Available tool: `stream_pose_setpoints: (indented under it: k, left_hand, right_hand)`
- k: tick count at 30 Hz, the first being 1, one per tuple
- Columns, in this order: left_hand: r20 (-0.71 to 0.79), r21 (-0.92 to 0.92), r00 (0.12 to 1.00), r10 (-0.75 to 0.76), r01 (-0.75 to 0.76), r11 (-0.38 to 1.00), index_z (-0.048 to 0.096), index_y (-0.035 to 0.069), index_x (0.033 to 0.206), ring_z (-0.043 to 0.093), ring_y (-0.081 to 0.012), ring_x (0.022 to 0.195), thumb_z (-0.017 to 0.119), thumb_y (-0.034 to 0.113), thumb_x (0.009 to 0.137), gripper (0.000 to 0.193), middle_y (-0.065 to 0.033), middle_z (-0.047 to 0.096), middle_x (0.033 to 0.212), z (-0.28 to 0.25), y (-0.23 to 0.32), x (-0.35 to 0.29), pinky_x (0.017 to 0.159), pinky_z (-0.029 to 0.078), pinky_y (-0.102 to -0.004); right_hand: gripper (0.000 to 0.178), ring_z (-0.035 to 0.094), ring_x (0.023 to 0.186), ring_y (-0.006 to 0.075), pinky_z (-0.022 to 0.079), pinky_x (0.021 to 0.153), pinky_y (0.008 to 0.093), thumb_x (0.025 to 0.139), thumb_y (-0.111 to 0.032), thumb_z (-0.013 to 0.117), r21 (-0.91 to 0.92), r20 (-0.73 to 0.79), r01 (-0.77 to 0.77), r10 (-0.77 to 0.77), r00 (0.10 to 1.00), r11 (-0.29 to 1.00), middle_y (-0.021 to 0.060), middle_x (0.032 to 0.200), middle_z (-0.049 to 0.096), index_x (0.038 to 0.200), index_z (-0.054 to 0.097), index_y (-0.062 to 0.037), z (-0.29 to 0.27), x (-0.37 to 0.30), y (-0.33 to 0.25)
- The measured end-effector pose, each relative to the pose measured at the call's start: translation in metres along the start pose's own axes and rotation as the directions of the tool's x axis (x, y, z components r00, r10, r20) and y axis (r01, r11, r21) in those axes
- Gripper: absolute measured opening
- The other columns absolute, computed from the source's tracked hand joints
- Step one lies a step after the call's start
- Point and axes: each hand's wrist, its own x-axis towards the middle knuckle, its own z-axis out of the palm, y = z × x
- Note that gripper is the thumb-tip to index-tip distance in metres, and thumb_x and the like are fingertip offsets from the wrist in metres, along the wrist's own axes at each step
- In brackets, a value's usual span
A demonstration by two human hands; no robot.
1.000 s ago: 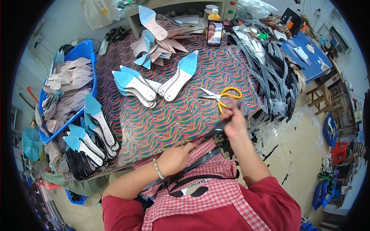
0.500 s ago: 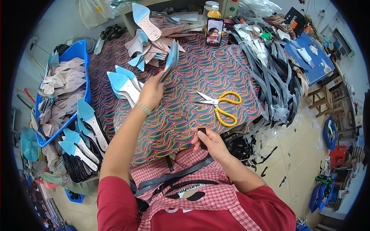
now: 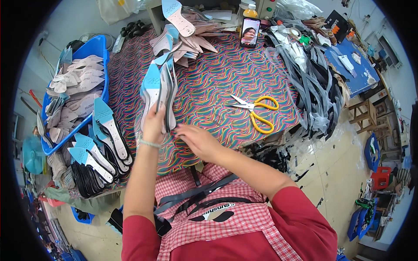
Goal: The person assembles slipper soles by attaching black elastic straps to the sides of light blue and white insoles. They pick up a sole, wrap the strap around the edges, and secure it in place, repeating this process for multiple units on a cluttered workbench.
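Observation:
My left hand [image 3: 153,126] is closed round the lower part of a stack of insoles [image 3: 152,82], pale with blue perforated ends, standing upright over the patterned cloth. My right hand [image 3: 198,141] is just right of the stack's lower end, its fingers loosely stretched and a little apart, with nothing visible between them. Beyond the held stack lies a loose heap of pink and blue insoles [image 3: 191,45]. To the right of my hands lie yellow-handled scissors [image 3: 257,111], blades pointing left.
A blue basket [image 3: 106,65] of insole pieces stands at the left. Below it are stacked black-edged insoles [image 3: 89,167]. A phone [image 3: 250,32] stands at the back near a bottle [image 3: 250,11]. Grey and black strips [image 3: 305,87] hang over the table's right side. Straps [image 3: 196,191] lie on my lap.
My left hand has drawn the insoles nearer and gathered them with those on the cloth. My right hand has moved left to them; the dark piece it held no longer shows.

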Motion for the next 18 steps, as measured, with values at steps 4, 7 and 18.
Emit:
stream_pose_setpoints:
  k: [4,7,18]
  left_hand:
    - [0.053,-0.339,0.988,0.142,-0.116,0.934,0.047,0.000,0.129,0.062,-0.0183,0.099,0.049,0.006,0.094,0.036,-0.0095,0.062,0.114,0.007,0.044,0.008,0.088,0.050,-0.0325]
    - [-0.034,-0.203,0.920,0.391,-0.389,0.898,0.047,0.001,0.132,0.060,-0.0182,0.103,0.052,0.008,0.095,0.037,-0.0092,0.060,0.118,0.025,0.079,-0.020,0.090,0.048,-0.0330]
    - [0.538,0.834,0.749,0.386,-0.539,-0.115,0.065,0.006,0.109,0.054,-0.0342,0.101,0.071,0.024,0.079,0.035,-0.0185,0.059,0.112,0.005,0.001,-0.079,0.086,0.042,-0.0445]
  right_hand:
    - [0.017,0.058,0.105,0.0376,0.047,0.084,0.0470,0.091,-0.010,0.051,-0.202,0.076,-0.066,0.083,0.994,0.977,0.0181,0.101,0.063,0.098,0.061,0.0001,0.023,0.028,0.033]
    - [0.017,0.060,0.097,0.0376,0.049,0.081,0.0444,0.091,-0.011,0.051,0.025,0.032,-0.233,0.232,0.972,0.972,0.0185,0.097,0.063,0.097,0.062,0.0003,0.008,0.045,0.032]
    - [0.030,0.062,0.073,0.0132,0.055,0.063,0.0272,0.101,-0.024,0.042,0.827,-0.114,-0.318,0.693,0.711,0.463,0.0069,0.096,0.060,0.115,0.052,-0.0003,-0.056,-0.012,0.015]
